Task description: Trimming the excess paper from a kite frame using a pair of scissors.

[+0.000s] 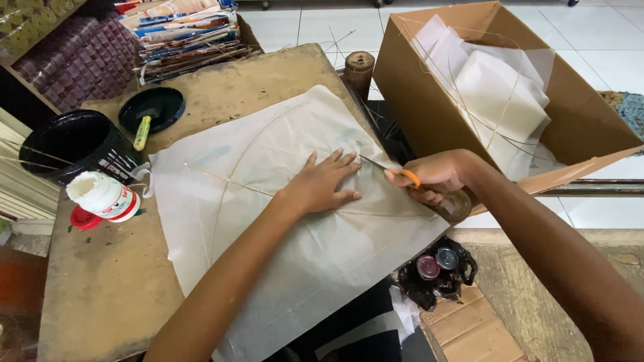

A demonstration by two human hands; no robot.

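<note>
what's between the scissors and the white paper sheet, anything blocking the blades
Nothing visible does. The right hand holds the orange-handled scissors with the blades already at the edge of the white paper sheet. The left hand presses flat on the sheet just beside the blades, close to them.

white paper sheet (pixel 295 248), orange-handled scissors (pixel 409 177) — black bucket (pixel 74 144)
</note>
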